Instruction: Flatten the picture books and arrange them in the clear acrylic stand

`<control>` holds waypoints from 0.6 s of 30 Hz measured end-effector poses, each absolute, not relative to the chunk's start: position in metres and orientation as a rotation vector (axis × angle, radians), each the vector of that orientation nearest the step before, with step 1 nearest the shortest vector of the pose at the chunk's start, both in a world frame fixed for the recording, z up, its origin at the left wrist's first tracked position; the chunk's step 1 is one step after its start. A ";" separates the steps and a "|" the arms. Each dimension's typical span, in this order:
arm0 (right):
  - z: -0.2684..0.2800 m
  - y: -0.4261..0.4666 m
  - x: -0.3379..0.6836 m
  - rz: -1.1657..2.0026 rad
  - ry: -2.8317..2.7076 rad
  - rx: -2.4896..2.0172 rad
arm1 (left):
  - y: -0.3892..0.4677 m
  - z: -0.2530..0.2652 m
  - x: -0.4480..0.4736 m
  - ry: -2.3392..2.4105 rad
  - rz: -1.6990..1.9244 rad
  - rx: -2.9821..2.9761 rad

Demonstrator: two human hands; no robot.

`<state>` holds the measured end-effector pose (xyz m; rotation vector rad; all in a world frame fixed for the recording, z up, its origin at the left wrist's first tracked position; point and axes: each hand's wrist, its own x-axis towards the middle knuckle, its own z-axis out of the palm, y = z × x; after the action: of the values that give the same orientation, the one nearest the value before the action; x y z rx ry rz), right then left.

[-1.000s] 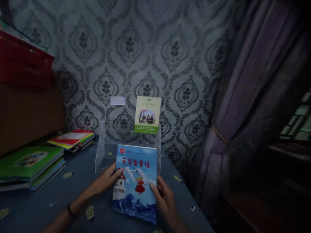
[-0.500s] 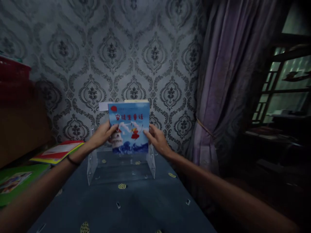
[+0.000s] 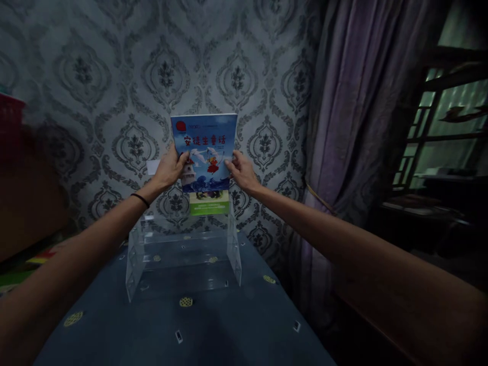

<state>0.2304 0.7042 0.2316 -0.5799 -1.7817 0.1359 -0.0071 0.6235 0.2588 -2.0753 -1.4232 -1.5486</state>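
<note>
A blue picture book (image 3: 208, 152) with red Chinese characters on its cover is held upright in front of the wall. My left hand (image 3: 171, 166) is closed on its left edge, thumb on the cover. On the right edge my right hand (image 3: 242, 172) grips it the same way. Behind and below it shows the lower part of a green-edged book (image 3: 209, 207), mostly hidden. Beneath both, a clear tiered acrylic rack (image 3: 234, 249) stands on the table.
A dark blue patterned tablecloth (image 3: 213, 330) covers the table, which ends at a patterned wall (image 3: 163, 71). Colourful books (image 3: 23, 277) and a brown box (image 3: 30, 203) with a red basket (image 3: 10, 127) are at left. A purple curtain (image 3: 331, 127) hangs at right.
Both hands have lifted the blue book up and away from the rack. The green-edged book now shows beneath it. The view has shifted slightly.
</note>
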 end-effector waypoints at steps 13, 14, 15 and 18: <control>0.199 0.740 0.233 0.283 -1.817 -0.561 | 0.652 0.232 -0.004 -1.512 -1.452 -2.082; 0.198 0.741 0.234 0.281 -1.822 -0.570 | 0.653 0.230 -0.004 -1.541 -1.445 -2.083; 0.197 0.742 0.235 0.277 -1.828 -0.580 | 0.654 0.228 -0.003 -1.559 -1.442 -2.084; 0.193 0.743 0.238 0.247 -1.848 -0.620 | 0.657 0.224 -0.002 -1.553 -1.451 -2.098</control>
<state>0.2378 0.7430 0.1927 -0.6197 -1.8485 0.2471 -0.0023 0.6574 0.2235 -2.0979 -1.5526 -1.4515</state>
